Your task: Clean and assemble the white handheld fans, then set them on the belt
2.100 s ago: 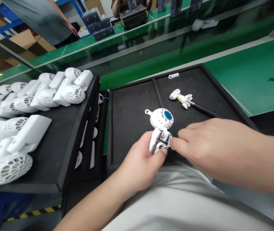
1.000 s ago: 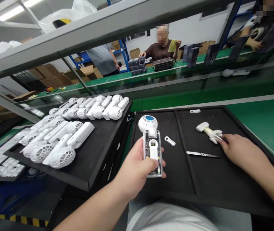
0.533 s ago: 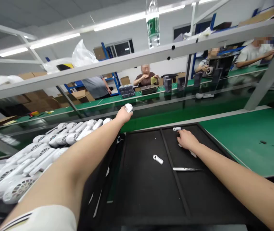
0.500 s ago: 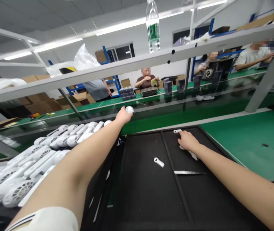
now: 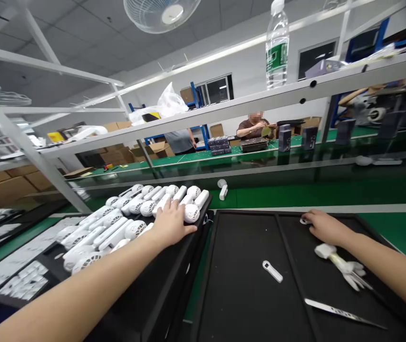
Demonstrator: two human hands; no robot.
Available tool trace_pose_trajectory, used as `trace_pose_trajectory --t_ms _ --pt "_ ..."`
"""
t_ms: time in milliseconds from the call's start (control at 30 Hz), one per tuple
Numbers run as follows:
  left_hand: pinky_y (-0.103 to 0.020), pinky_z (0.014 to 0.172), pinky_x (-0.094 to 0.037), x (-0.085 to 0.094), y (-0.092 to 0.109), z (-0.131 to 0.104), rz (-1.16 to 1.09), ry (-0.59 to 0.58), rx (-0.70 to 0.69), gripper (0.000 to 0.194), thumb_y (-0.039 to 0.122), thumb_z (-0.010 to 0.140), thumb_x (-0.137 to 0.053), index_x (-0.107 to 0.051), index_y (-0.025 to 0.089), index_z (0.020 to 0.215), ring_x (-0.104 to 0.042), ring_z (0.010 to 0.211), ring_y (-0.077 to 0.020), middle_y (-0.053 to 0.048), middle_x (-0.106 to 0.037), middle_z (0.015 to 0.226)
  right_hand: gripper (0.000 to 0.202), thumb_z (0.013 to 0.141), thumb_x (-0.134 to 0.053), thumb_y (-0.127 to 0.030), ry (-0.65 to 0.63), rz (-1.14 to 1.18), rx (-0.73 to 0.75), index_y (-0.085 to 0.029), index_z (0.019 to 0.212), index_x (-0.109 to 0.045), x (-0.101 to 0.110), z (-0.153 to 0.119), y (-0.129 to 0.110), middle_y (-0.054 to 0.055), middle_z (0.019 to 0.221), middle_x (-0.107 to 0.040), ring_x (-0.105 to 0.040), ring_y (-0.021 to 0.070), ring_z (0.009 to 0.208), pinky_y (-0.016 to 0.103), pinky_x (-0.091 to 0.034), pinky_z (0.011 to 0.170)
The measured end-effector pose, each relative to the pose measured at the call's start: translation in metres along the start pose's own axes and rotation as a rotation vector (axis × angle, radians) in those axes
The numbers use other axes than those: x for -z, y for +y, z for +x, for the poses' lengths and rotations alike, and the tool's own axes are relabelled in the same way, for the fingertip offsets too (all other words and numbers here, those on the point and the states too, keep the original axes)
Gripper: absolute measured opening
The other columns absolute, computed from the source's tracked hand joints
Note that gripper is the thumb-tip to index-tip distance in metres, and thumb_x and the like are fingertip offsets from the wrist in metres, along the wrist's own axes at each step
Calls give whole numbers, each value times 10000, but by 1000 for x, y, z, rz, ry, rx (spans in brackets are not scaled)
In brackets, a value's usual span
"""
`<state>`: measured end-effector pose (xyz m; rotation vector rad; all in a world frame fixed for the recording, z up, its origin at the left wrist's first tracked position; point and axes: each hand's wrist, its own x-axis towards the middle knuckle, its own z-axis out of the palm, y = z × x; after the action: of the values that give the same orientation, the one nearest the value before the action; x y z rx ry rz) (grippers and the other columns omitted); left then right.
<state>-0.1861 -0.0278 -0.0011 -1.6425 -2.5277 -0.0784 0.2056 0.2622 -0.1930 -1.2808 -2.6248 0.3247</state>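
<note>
My left hand (image 5: pixel 170 223) lies over the front right of a batch of white handheld fans (image 5: pixel 137 229), fingers spread on them and thumb held apart. One round fan head (image 5: pixel 191 213) is just beside its fingers. My right hand (image 5: pixel 326 225) is at the far part of a black divided tray (image 5: pixel 246 304), its fingers closed at a small white part (image 5: pixel 304 221). Below that hand lies a white piece with finger-like ends (image 5: pixel 343 267). Pointed metal tweezers (image 5: pixel 342 312) rest nearer me. In the left compartment lies a small white elongated piece with a hole (image 5: pixel 272 271).
A white fan (image 5: pixel 223 189) lies on the green belt (image 5: pixel 260 194) behind the trays. A metal shelf bar (image 5: pixel 224 110) crosses ahead, carrying a plastic bottle (image 5: pixel 277 47). Across the line, a person (image 5: pixel 255 127) handles something. Trays of white parts (image 5: pixel 24 280) stand at left.
My left hand has let go of the white fan, now on the belt, and come back to the batch of fans. My right hand stays at the small white part. The view has turned left.
</note>
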Motion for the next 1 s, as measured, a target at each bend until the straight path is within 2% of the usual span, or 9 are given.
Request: trace_pose_trajectory --t_ms 100,200,300,467,567,667,767,833,1000 --pt "-532 1174 -276 2 1 7 -112 44 -32 482 392 676 -801 -692 159 1084 -391 1403 -418 -202 -558 1429 349 795 -639 -63 -25 70 -17 -124 1133 -697 1 4 2 153 1172 -677 -620 259 1100 416 -453 1005" --pt "-439 1092 -409 15 0 12 -287 119 -16 496 417 705 -763 -663 184 1131 -555 1244 -350 -133 -663 1281 169 801 -702 -163 -16 177 -68 -147 969 -705 2 7 4 97 1095 -693 -613 247 1092 471 -420 1045" --pt "-390 977 -497 32 -3 12 -483 223 52 480 440 851 -599 -560 160 1239 -631 1115 -279 -105 -685 1212 98 776 -727 -231 28 351 -148 -167 836 -683 4 3 5 82 1027 -708 -614 264 1105 487 -410 1056" --pt "-339 791 -548 41 -10 16 -652 290 179 421 362 983 -308 -421 139 1322 -651 1001 -229 -95 -682 1137 188 742 -709 -338 160 799 -360 -234 866 -613 12 -21 -7 122 928 -728 -690 337 988 476 -530 929" --pt "-389 806 -530 32 -9 13 -560 208 240 448 363 950 -336 -488 116 1292 -656 997 -285 -104 -693 1042 161 775 -675 -350 177 1142 -467 -262 865 -575 17 -42 -21 116 949 -721 -722 281 939 410 -602 879" --pt "-454 825 -510 19 -2 -1 -408 47 244 537 485 859 -520 -574 136 1264 -684 935 -356 -119 -718 950 66 805 -634 -312 162 1400 -582 -257 831 -608 24 -62 -36 133 975 -716 -730 257 981 337 -617 878" --pt "-497 910 -472 11 3 -25 -241 -19 202 766 522 750 -683 -510 130 1385 -648 1089 -438 -211 -683 1191 91 800 -602 -236 94 1596 -705 -235 870 -660 33 -81 -51 153 1046 -724 -725 266 1037 312 -638 844" --pt "-495 947 -456 10 2 -43 -99 -79 173 844 500 728 -721 -459 123 1436 -606 1182 -449 -248 -609 1336 166 763 -606 -179 63 1694 -798 -231 902 -681 39 -95 -64 151 1070 -732 -726 270 1041 304 -651 816" --pt "-443 912 -484 25 -13 -68 -132 -253 186 705 407 674 -770 -587 157 1308 -649 1109 -401 -174 -691 1229 333 643 -731 -119 58 1845 -845 -265 941 -719 51 -132 -108 114 1090 -742 -728 273 1024 293 -651 822"
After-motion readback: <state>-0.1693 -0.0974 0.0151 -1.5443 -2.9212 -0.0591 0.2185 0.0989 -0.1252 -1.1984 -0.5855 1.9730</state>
